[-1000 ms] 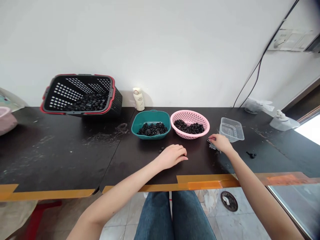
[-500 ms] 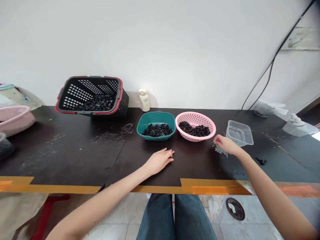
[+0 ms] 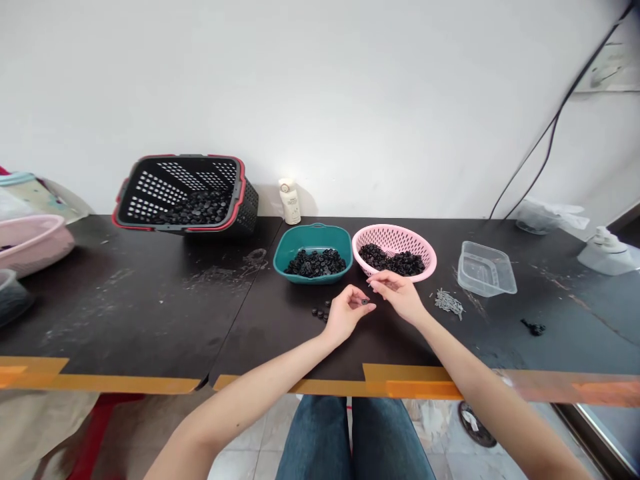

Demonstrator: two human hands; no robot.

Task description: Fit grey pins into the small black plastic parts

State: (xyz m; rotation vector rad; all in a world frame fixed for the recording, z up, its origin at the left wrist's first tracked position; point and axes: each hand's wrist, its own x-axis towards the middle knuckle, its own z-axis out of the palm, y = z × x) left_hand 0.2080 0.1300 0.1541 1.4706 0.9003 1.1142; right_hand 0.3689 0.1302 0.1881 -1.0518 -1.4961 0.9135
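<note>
Black, small and roundish, the piece [image 3: 365, 302] sat between the thumb and fingers of your left hand [image 3: 344, 312], which was pinching it over the dark table [image 3: 280, 340]. Your right hand [image 3: 400, 298] hung just beside, in front of the pink basket [image 3: 383, 233], its thumb and forefinger pressed together; anything between them was too small to make out. The piece looked light and stiff, probably moulded plastic or rubber, hard to break but perhaps slippery; its rim seemed the best place to take hold. Loose black pieces [image 3: 321, 313] lay beside your left hand, and others filled the floor of the teal tray [image 3: 314, 279]. Slim grey pins [image 3: 449, 302] made a tangled pile to the right; they looked hard, light and apt to roll. Near them stood a rectangular tub [image 3: 486, 289] of clear plastic with rounded corners. Rows of small holes pierced the pink basket's wall, whereas the tray looked smooth. Pale scuffs marked the table, and orange-brown tape [image 3: 125, 383] edged it.
</note>
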